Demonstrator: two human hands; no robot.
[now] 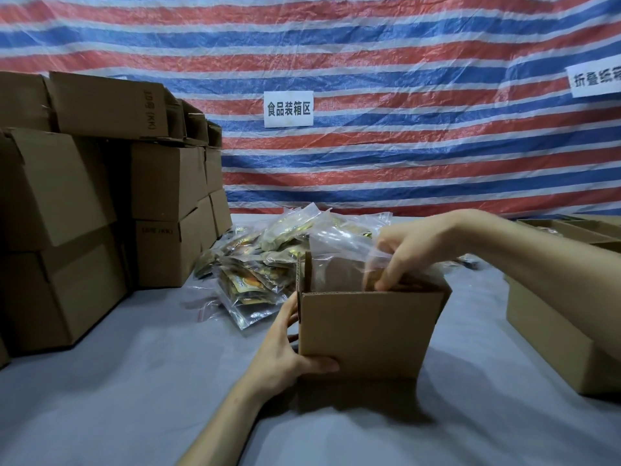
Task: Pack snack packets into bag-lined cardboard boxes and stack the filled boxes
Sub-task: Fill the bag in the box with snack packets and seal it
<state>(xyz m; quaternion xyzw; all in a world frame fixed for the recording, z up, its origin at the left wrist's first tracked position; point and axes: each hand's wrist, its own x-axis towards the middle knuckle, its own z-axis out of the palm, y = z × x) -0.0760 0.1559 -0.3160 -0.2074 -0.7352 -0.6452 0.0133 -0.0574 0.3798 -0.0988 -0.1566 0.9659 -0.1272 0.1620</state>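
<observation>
Hands: left hand [289, 351] grips the box [366, 334] at its 9 o'clock wall, thumb across the near face, fingers round the corner. The right hand [403, 257] is down in the bag [336, 247] mouth at the box's 1 o'clock, fingers curled with film draped over them; can't tell whether it pinches film or a packet inside. The box sits on the table [134, 398] at 12 from the person, with the bag standing above its rim. Loose packets [265, 264] are heaped just beyond it at 11, the stack [100, 196] is at 9–10, well apart, and a second box [554, 338] is at 3. Risks, my read:

1. The bag gets dragged down with the hand or pulled out with it, because nothing pins the film to the rim.
2. A packet slips between bag and wall if the mouth collapses.
3. Thin film snags on the raw corrugated edge.
4. The box looks light, so it skates or tips toward 12 if the left hand lets go mid-push.
5. The heap is slick plastic, so a careless grab sends packets sliding toward 9.
6. The stack's top boxes look skewed (could be the lens); adding another off-centre may shift them.
</observation>
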